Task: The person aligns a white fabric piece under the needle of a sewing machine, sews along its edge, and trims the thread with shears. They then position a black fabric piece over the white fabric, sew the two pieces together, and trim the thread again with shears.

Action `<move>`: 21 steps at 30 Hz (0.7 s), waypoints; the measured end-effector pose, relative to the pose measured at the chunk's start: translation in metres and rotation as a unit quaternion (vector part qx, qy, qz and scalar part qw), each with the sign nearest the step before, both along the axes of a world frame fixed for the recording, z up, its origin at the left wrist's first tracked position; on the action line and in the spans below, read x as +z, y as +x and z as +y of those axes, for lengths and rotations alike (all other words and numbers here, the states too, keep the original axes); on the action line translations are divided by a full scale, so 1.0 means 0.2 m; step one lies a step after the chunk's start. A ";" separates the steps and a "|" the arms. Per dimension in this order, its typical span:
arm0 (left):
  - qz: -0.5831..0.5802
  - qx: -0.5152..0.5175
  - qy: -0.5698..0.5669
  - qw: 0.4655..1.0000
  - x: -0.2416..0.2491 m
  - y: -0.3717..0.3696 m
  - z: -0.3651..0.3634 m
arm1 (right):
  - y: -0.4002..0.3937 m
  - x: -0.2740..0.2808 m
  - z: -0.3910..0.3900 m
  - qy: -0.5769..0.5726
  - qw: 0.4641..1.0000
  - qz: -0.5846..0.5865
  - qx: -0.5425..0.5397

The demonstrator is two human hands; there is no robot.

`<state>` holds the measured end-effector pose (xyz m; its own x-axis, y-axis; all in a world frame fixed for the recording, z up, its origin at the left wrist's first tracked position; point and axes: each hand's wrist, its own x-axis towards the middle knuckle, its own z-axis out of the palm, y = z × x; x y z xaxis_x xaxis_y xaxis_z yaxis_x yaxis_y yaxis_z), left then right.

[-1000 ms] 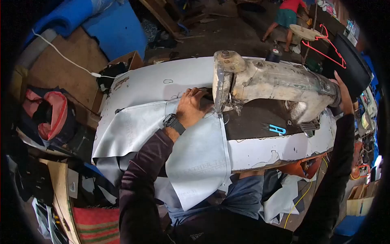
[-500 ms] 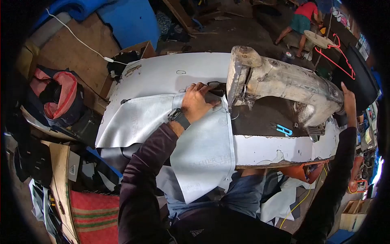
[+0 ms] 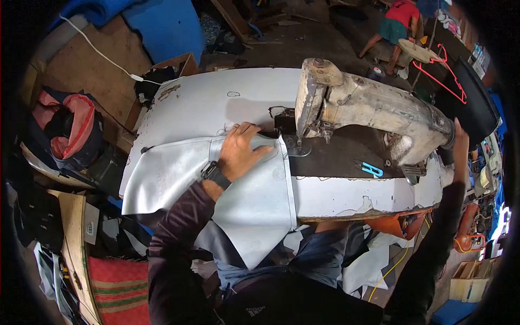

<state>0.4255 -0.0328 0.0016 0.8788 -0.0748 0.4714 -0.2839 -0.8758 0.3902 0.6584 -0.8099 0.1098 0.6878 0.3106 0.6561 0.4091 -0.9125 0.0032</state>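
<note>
My left hand (image 3: 240, 154) lies on a silvery-grey leatherette piece (image 3: 254, 200), its fingers bent over the far edge and the thumb stretched to the right across the top. The piece drapes over the table's near edge, and its right edge is just left of the needle area of a worn sewing machine (image 3: 368, 103). Thread runs near that edge. At the machine's far right end, my right hand (image 3: 460, 149) is against the dark handwheel (image 3: 447, 142); some of its fingers are hidden. Blue thread snips (image 3: 372, 169) lie on the machine bed.
The white table (image 3: 260, 84) has chipped edges. A red hanger (image 3: 441, 76) hangs at the right. An open bag with pink lining (image 3: 81, 127) stands at the left. Another person (image 3: 398, 27) bends down at the back right. Scraps (image 3: 371, 273) lie below the table.
My left hand and the leatherette piece have moved left, away from the needle, leaving more of the machine bed uncovered. My right hand stays at the handwheel. The whole view has shifted slightly.
</note>
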 end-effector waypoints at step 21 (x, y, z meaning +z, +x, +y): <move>0.006 0.126 -0.122 0.984 0.04 -0.78 0.21 | -0.47 0.45 0.90 0.013 0.995 -0.051 -0.083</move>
